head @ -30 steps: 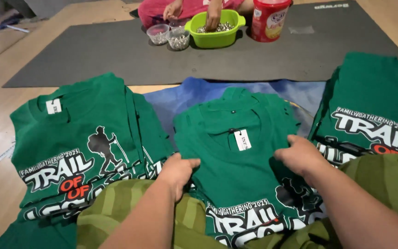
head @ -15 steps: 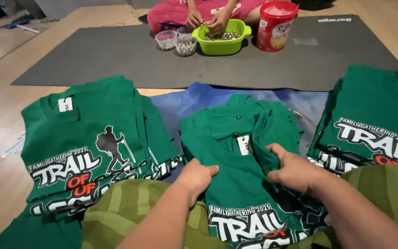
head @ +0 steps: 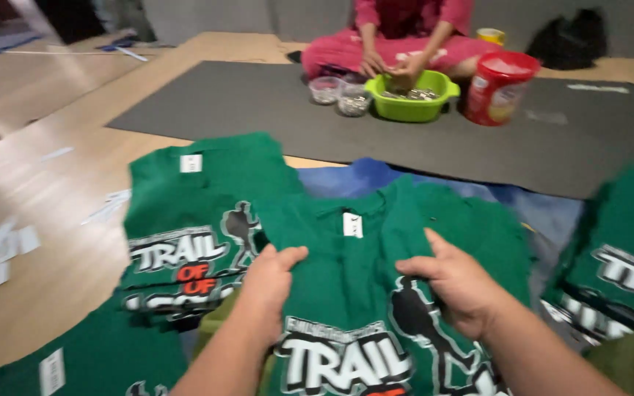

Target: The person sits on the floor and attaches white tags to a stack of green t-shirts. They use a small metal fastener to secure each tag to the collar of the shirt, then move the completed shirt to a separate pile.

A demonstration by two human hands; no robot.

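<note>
Wooden floor (head: 60, 242) carries green shirt stacks (head: 199, 213) either side; my left hand (head: 269, 282) and right hand (head: 456, 282) both pinch the middle green shirt (head: 361, 271), collar pointing away, length running toward me.

Green cotton T-shirt w/ white neck tag (head: 376, 279): centre-bottom of view, front up, collar at 12 o'clock, hem toward 6. White block lettering + black hiker silhouette printed on chest, print partly cut off by frame edge at 6. Fabric bunched/rumpled mid-chest, pinched from 9 and 3 o'clock sides. Its left edge overlaps a like shirt at 9; blue cloth shows under collar at 12.
</note>
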